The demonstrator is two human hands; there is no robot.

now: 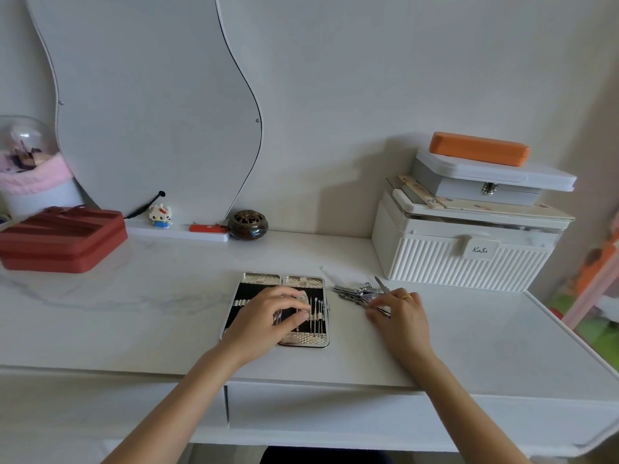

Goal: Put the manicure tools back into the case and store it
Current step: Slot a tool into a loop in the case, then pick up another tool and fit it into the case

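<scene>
A white, faintly marbled dressing table (335,356) is seen against a plain pale wall, with a wavy-edged mirror (150,105) standing at the back. To the far left of the fingers a dark red zipped case (63,239) is set; beyond and right of the right fingertips a ribbed white storage box (462,262) carries a grey latched box (492,182) and an orange oblong case (479,149). A flat silver-rimmed manicure case with a black lining (303,329) lies open on the table, thin metal tools held in its loops just right of the left fingertips. The left hand (268,321) is laid over the case with fingers spread and relaxed; whether a tool is pinched beneath them cannot be told. The right hand (400,318) is placed beside the case, its fingers curled onto a loose heap of steel clippers and slim tools (360,291), apparently pinching a thin one. Much of the case's left half is hidden by the left hand, and a glass dome (23,142) is cut off at the left edge.
</scene>
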